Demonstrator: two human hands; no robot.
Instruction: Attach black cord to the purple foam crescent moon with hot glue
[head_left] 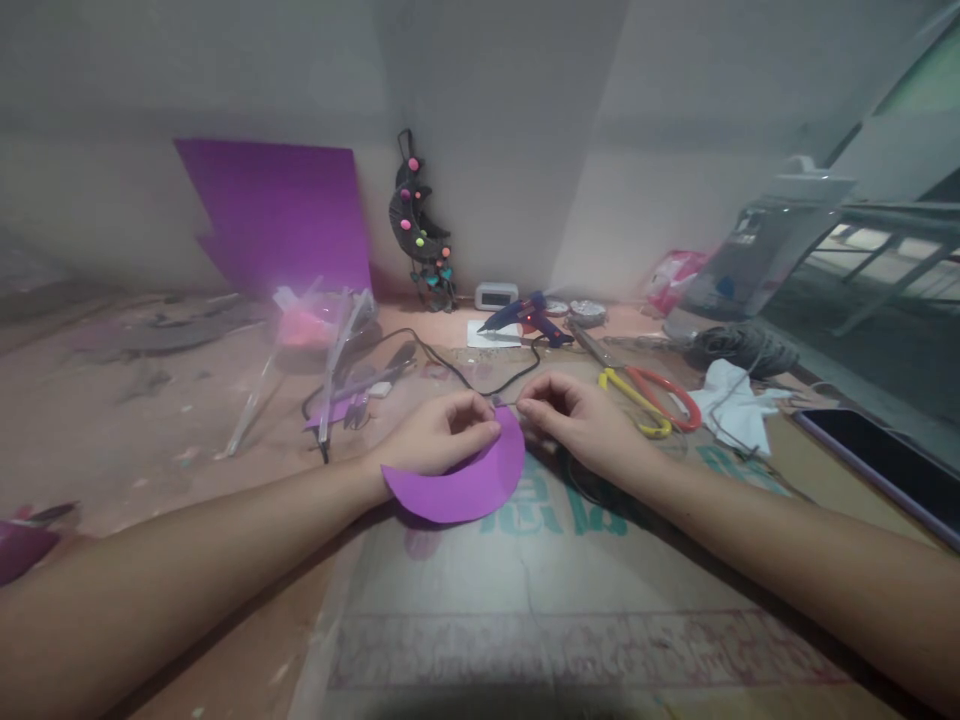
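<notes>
My left hand [450,432] pinches a purple paper crescent [465,492] near its upper tip, thumb in front. A small dark wrap [496,402] shows at that tip. Just to the right, my right hand [562,410] is closed in a pinch, its fingertips close to the crescent's edge. What it grips is thin and barely visible, seemingly a strand of dark yarn. A loop of dark strand [581,482] lies beneath that hand. Both hands are just above a printed sheet [570,580].
Behind the hands lie a blue glue gun [525,315] with its black cord and scissors [637,395] with yellow and orange handles. A decorated dark moon [411,215] and purple sheets [292,215] lean on the wall. Right: grey yarn [742,350], white tissue [731,405], phone [885,465].
</notes>
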